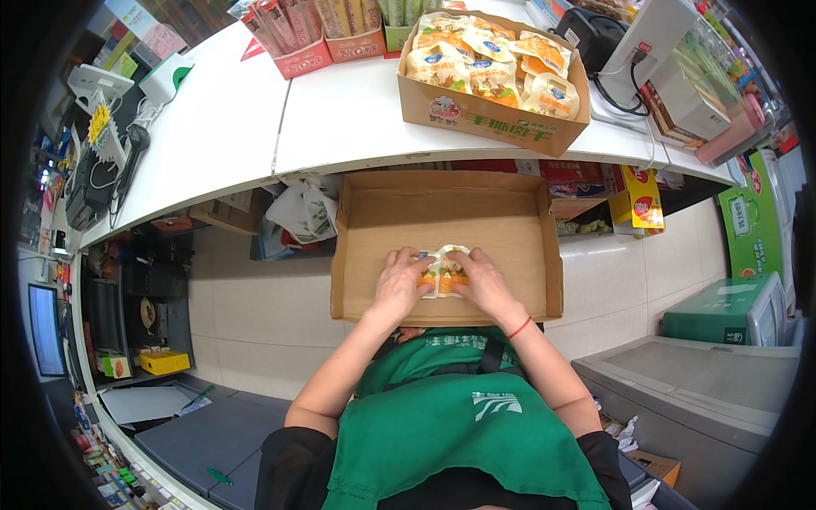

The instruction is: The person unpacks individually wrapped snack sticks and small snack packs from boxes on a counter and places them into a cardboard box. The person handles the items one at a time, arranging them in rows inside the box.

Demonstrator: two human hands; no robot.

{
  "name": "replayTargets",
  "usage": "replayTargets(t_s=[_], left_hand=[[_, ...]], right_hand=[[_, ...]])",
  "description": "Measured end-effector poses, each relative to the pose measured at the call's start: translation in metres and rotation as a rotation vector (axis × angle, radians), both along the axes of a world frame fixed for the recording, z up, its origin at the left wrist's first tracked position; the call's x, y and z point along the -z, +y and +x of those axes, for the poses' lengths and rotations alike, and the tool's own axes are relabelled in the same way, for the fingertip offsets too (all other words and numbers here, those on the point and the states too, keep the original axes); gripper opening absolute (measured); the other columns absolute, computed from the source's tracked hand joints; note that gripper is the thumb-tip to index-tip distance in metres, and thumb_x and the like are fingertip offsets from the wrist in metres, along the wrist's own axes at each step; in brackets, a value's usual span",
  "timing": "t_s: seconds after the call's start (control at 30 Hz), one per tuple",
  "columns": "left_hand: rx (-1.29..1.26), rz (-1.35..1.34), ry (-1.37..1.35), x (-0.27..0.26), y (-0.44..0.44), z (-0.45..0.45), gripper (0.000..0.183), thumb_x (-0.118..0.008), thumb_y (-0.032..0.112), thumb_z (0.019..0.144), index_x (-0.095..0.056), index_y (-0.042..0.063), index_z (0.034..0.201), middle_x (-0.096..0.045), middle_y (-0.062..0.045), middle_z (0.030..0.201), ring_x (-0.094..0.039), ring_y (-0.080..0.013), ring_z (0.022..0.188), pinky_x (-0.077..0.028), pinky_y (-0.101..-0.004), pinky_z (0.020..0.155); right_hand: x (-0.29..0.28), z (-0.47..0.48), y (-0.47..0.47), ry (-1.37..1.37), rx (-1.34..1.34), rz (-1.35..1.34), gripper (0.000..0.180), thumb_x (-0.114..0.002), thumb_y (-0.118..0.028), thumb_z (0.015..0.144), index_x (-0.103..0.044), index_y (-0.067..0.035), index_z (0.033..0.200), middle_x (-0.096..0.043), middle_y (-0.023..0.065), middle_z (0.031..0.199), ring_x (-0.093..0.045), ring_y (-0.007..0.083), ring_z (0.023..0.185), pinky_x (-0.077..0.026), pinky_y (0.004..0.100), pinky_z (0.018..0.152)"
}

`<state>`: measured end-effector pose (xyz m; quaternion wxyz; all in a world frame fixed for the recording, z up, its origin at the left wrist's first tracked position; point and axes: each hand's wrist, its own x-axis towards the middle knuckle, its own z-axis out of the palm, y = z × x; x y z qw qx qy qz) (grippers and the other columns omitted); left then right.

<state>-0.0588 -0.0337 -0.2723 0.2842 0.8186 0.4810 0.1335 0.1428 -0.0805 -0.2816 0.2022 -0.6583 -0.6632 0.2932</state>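
Two small orange-and-cream snack pouches lie side by side near the front of a shallow cardboard tray (446, 201), their inner edges touching or nearly so. My left hand (401, 284) grips the left pouch (428, 280) between thumb and fingers, covering its outer side. Around the right pouch (452, 280) the fingers and thumb of my right hand (488, 284) are closed in the same way. The tray sits against my green apron, below the counter's edge. On the counter, a printed cardboard box (484, 124) is filled with several similar pouches.
The white counter (344, 115) curves across ahead. Boxes of wrapped stick snacks (306, 57) stand at its back. A handheld scanner (135, 143) lies far left. Right of the printed box are a white device (644, 51) and cables. Under the counter hang a white plastic bag (305, 207) and yellow cartons (641, 201).
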Motion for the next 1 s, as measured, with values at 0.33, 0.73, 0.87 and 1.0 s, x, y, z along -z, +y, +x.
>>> replayTargets(t_s=[0.33, 0.73, 0.87, 1.0], left_hand=[[0.036, 0.065, -0.1, -0.005, -0.004, 0.015, 0.048, -0.083, 0.011, 0.077, -0.07, 0.009, 0.124, -0.062, -0.01, 0.123, -0.054, -0.0318, 0.121, -0.049, -0.0419, 0.102], [0.075, 0.114, -0.312, -0.076, 0.009, 0.037, 0.042, -0.072, 0.008, 0.087, -0.063, 0.003, 0.128, -0.063, -0.014, 0.12, -0.057, -0.0349, 0.114, -0.05, -0.0438, 0.097], [0.113, 0.178, -0.392, -0.1, 0.016, 0.043, 0.041, -0.072, 0.008, 0.089, -0.063, 0.001, 0.128, -0.063, -0.015, 0.12, -0.058, -0.0347, 0.113, -0.05, -0.0433, 0.096], [0.136, 0.257, -0.455, -0.126, 0.025, 0.05, 0.041, -0.074, 0.007, 0.087, -0.064, 0.002, 0.126, -0.067, -0.015, 0.118, -0.063, -0.0335, 0.11, -0.051, -0.0414, 0.095]], right_hand=[[-0.024, 0.003, 0.0, -0.008, -0.014, -0.018, 0.052, -0.08, -0.009, 0.078, -0.062, -0.011, 0.127, -0.06, 0.0191, 0.111, -0.063, 0.0413, 0.105, -0.055, 0.048, 0.088], [-0.095, 0.015, 0.011, 0.153, 0.051, 0.184, 0.041, -0.075, -0.006, 0.083, -0.063, -0.006, 0.123, -0.063, 0.0162, 0.102, -0.066, 0.0341, 0.094, -0.056, 0.0452, 0.082], [-0.127, 0.019, 0.013, 0.149, 0.061, 0.267, 0.037, -0.073, -0.004, 0.084, -0.064, -0.005, 0.119, -0.062, 0.0141, 0.099, -0.066, 0.0301, 0.089, -0.056, 0.042, 0.078], [-0.149, 0.025, 0.016, 0.148, 0.057, 0.465, 0.033, -0.072, -0.001, 0.084, -0.064, -0.003, 0.116, -0.062, 0.0126, 0.095, -0.066, 0.0287, 0.086, -0.056, 0.041, 0.075]])
